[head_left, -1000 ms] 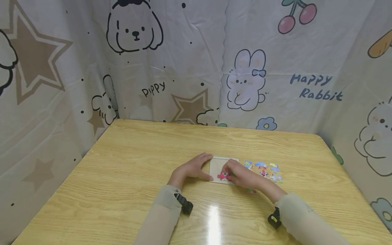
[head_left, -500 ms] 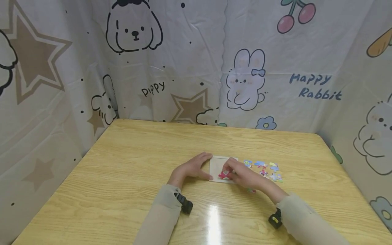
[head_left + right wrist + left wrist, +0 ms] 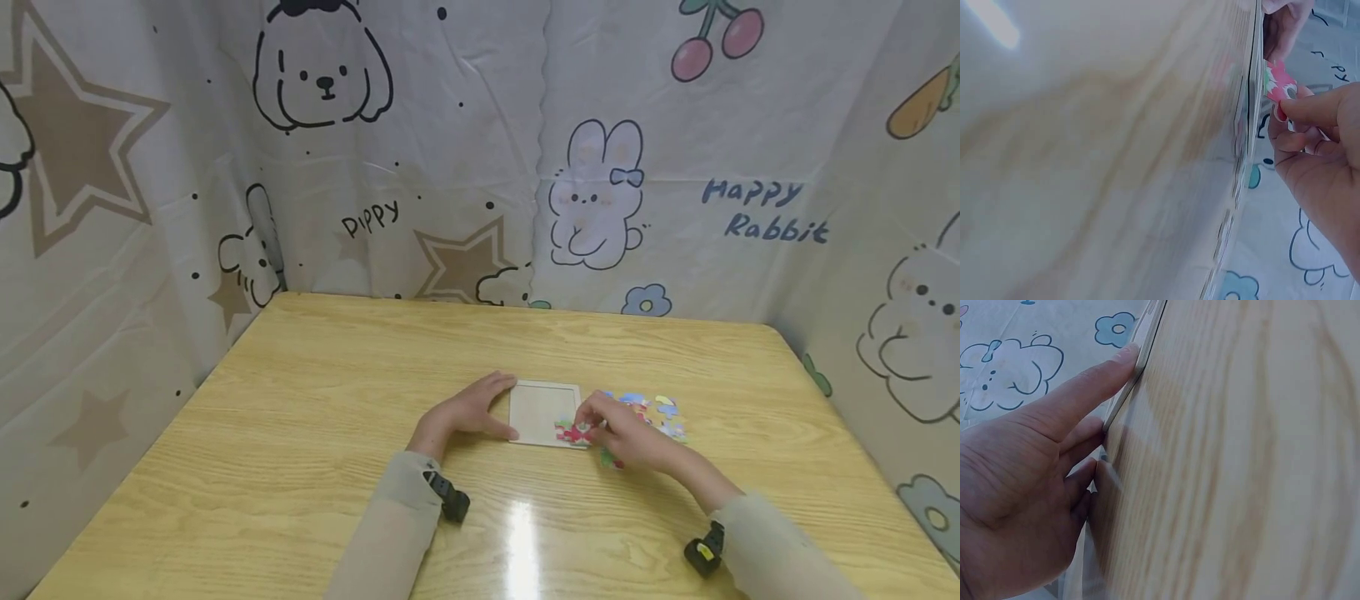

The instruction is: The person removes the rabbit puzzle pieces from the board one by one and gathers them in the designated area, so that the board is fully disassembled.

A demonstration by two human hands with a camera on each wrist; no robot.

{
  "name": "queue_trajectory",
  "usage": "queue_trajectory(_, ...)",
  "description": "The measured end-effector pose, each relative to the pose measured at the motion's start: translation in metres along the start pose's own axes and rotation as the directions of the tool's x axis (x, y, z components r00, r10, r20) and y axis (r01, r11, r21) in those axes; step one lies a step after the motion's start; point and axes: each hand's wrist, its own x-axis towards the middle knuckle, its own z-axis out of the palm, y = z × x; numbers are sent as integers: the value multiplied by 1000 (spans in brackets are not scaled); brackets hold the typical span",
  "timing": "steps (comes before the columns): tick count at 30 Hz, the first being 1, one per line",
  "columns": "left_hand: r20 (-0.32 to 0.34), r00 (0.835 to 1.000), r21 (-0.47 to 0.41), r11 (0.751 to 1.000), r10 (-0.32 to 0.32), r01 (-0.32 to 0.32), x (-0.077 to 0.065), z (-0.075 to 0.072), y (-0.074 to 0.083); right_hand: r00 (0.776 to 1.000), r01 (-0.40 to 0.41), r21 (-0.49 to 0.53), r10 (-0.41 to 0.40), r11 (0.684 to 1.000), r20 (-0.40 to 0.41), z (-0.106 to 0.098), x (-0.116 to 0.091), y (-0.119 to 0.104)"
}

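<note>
My left hand (image 3: 468,407) rests at the left side of a square wooden puzzle tray (image 3: 536,404). Its thumb touches near the lower left corner, its fingers near the upper left one. In the left wrist view the left hand (image 3: 1029,469) has a nearly straight thumb at the tray's edge. Between thumb and fingertips, my right hand (image 3: 626,429) pinches a red and green jigsaw piece (image 3: 573,432), over the tray's lower right corner. The right wrist view shows this piece (image 3: 1279,81) tilted above the tray's edge, partly covered by the fingers of the right hand (image 3: 1322,131).
Several colourful loose jigsaw pieces (image 3: 666,407) lie right of the tray, some hidden behind the right hand. A green and red piece (image 3: 611,459) lies nearer, beside that hand. The wooden table (image 3: 315,383) meets a printed curtain (image 3: 450,150) at the back and sides.
My right hand has moved right with the red piece, from the lower middle of the tray to its lower right corner. My left hand stays at the tray's left edge.
</note>
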Motion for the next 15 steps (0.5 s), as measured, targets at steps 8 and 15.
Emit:
queue_trajectory(8, -11, 1000, 2, 1000, 10, -10, -1, 0, 0, 999, 19, 47, -18, 999, -34, -8, -22, 10)
queue_trajectory(15, -18, 1000, 6, 1000, 18, -18, -1, 0, 0, 994, 21, -48, -26, 999, -111, -16, -43, 16)
